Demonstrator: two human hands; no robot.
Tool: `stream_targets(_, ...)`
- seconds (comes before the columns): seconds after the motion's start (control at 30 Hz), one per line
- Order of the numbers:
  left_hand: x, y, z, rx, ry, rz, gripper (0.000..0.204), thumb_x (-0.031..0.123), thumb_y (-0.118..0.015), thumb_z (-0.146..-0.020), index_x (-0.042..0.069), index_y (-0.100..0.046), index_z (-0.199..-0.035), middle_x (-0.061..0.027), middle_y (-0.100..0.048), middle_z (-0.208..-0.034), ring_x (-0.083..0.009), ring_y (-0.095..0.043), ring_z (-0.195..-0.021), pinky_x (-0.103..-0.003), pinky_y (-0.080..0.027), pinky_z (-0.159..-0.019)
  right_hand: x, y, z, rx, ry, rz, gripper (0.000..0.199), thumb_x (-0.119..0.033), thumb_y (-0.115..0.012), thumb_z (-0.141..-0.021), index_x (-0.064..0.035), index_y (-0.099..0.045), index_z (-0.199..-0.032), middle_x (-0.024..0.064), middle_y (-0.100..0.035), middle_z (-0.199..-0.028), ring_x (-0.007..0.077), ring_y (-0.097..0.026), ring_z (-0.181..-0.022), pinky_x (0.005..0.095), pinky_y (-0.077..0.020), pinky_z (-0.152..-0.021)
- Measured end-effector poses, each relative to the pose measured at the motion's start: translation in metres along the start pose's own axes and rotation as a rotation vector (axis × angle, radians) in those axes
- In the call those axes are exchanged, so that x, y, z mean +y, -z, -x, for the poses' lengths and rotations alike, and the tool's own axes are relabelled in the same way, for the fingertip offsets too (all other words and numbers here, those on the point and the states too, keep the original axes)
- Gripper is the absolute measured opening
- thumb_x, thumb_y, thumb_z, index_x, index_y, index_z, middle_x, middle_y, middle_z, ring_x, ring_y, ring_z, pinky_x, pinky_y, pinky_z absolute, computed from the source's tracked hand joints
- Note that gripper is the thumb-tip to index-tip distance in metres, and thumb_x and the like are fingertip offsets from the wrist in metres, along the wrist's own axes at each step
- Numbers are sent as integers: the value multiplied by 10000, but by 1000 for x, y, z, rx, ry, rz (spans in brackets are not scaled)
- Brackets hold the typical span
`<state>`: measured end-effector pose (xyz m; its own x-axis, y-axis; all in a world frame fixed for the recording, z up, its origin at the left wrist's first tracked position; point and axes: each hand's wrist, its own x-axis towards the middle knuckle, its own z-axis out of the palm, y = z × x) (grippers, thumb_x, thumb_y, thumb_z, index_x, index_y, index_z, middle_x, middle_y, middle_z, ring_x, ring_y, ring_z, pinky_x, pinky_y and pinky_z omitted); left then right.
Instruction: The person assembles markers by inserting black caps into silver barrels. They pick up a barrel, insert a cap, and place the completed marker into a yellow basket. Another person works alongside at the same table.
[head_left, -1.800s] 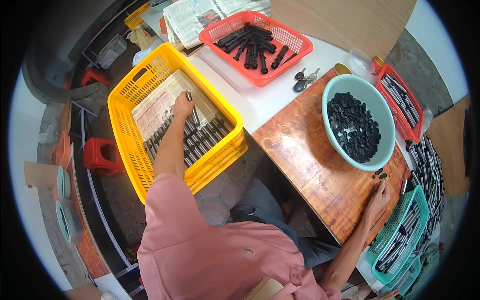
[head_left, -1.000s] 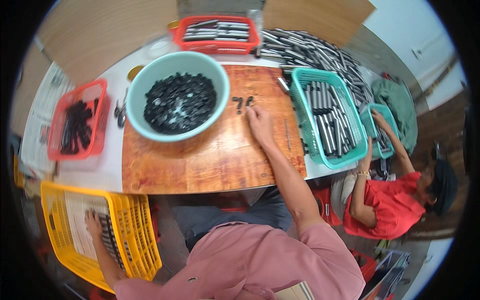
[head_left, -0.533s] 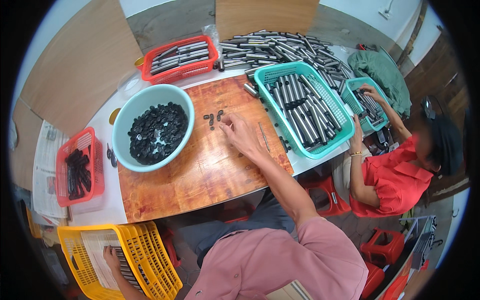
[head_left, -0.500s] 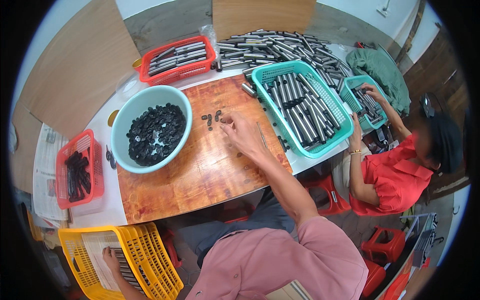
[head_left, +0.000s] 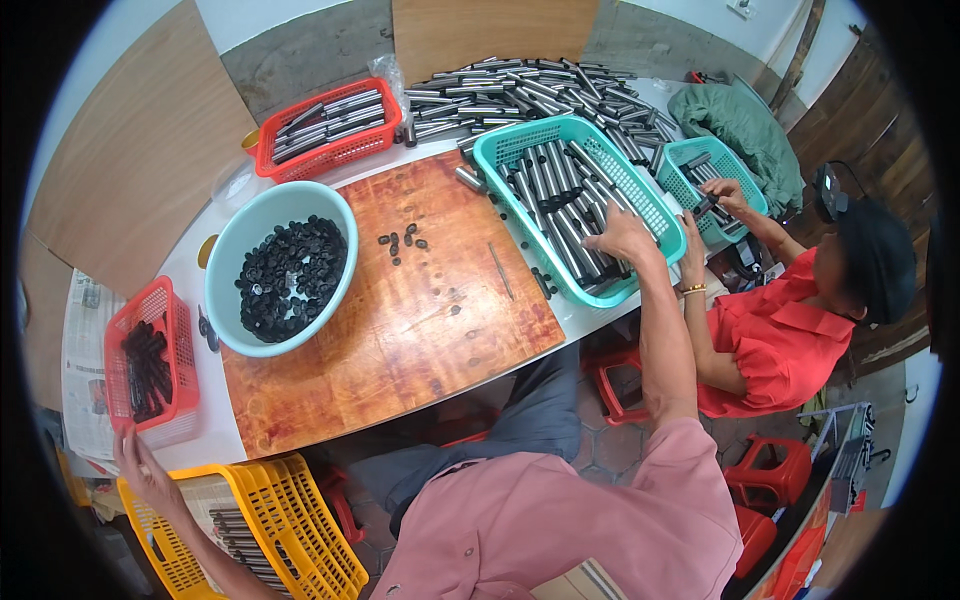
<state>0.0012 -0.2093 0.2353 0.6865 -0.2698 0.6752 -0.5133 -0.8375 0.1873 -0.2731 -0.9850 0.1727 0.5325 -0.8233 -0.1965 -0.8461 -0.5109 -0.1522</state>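
Note:
My right hand (head_left: 625, 240) reaches into the teal basket (head_left: 505, 240) of silver tubes with black ends. Its thumb and fingers are apart over the tubes (head_left: 575, 215), and I cannot see one lifted. At the lower left, my left hand (head_left: 145, 475) is raised with fingers stretched out, holding nothing. It is between the red basket (head_left: 185, 350) of black parts (head_left: 148, 370) and the yellow crates (head_left: 285, 510), where more tubes (head_left: 245, 545) lie on paper. Several small black caps (head_left: 405, 240) sit loose on the wooden board (head_left: 370, 370).
A pale blue bowl (head_left: 350, 215) full of black caps stands left on the board. Behind it is a red basket (head_left: 375, 135) of tubes, beside a large tube pile (head_left: 540, 90). A co-worker in red (head_left: 770, 340) handles a tube over a smaller teal basket (head_left: 745, 175).
My right hand has left the loose caps and moved right into the teal basket. My left hand has risen from the tubes in the yellow crate toward the red basket.

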Motion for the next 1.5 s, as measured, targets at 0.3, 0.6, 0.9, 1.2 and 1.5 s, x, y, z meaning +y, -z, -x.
stream_targets(0.3,195,-82,-41,-154,-549,409,348,-128,-666,-777,14,-695,-1093,-182,-652,-1191,-372,-634,-1146,-458,-515,-986,-23,-14,5,-60,23,97,1225,-496,-857,-710,-56,-165,-1621,328,-408,-1492,474,-412,-1402,605,-401,-1103)
stream_targets(0.6,280,-193,15,-359,-462,764,163,-43,-684,-849,-2,-703,-1006,-166,-668,-1085,-356,-666,-1012,-408,-549,-860,-11,-24,6,108,169,-5,947,-99,-719,-716,13,-254,-1534,400,-566,-1240,552,-610,-1131,558,-513,-979)
stream_targets(0.9,277,-232,42,-440,-42,874,116,9,-648,-926,-30,-724,-1004,-179,-697,-1046,-342,-690,-936,-386,-546,-801,-20,-25,17,261,225,26,803,-2,-657,-738,-8,-357,-1483,352,-626,-1106,536,-637,-1024,579,-524,-903)
stream_targets(1.2,276,-233,41,-418,41,915,137,21,-635,-932,-30,-728,-1019,-163,-708,-1024,-321,-695,-891,-371,-540,-783,-18,-27,13,205,179,11,633,-33,-637,-736,-14,-490,-1352,341,-691,-1037,514,-666,-1007,576,-519,-891)
stream_targets(1.5,272,-237,43,-457,83,890,162,63,-624,-951,-24,-725,-1041,-162,-712,-1038,-328,-697,-942,-374,-539,-828,-100,37,70,516,551,-333,597,-21,-640,-780,-30,-511,-1362,288,-690,-1071,490,-669,-973,505,-533,-829)
